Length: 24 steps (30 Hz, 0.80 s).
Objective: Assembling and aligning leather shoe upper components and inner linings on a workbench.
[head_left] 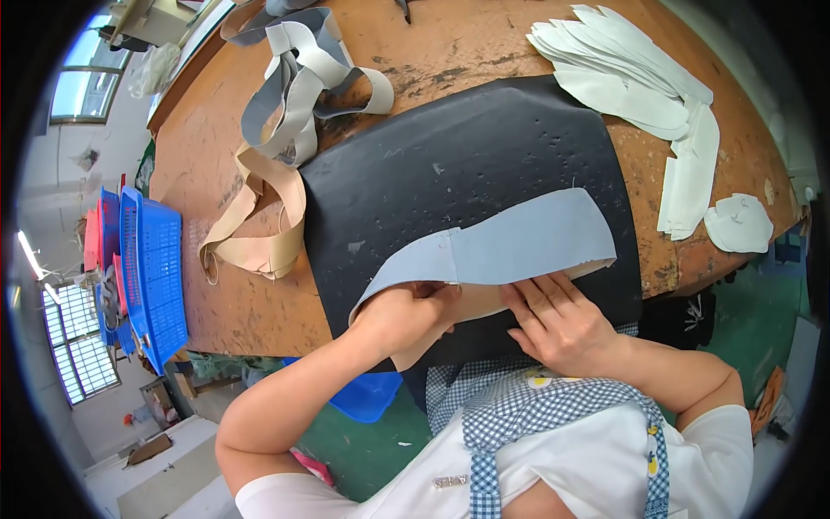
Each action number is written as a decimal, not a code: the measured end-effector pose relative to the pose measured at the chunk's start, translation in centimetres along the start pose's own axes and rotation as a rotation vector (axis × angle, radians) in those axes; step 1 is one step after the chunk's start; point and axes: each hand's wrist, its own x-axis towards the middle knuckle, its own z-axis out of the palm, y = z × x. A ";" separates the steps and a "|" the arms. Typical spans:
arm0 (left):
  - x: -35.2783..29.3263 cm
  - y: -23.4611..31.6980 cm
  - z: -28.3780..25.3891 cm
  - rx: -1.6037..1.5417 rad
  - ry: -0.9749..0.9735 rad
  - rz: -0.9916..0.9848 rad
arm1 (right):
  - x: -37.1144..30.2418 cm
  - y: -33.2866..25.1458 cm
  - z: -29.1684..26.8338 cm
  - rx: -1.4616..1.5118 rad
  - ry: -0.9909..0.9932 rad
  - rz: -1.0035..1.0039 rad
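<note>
A wide blue-grey leather-like band (527,238) with a beige inner side curves in a loop over a black mat (467,156). A seam crosses its upper layer left of the middle. My left hand (411,318) is closed at the band's near edge, its fingers curled partly out of sight under the upper layer. To the right, my right hand (558,322) lies with fingers stretched along the band's near edge, touching it, thumb apart. Part of the beige side shows between the two hands.
Left of the mat lie beige bands (281,246), with grey and white bands (298,104) beyond. White cut pieces (618,69) are piled at the far right, and a small white stack (739,223) sits near the right edge. Blue baskets (156,277) stand beyond the wooden table's (194,164) left edge.
</note>
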 end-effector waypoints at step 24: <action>-0.6 -0.2 0.7 0.107 0.038 -0.025 | 2.5 -2.3 2.0 0.062 0.084 -0.112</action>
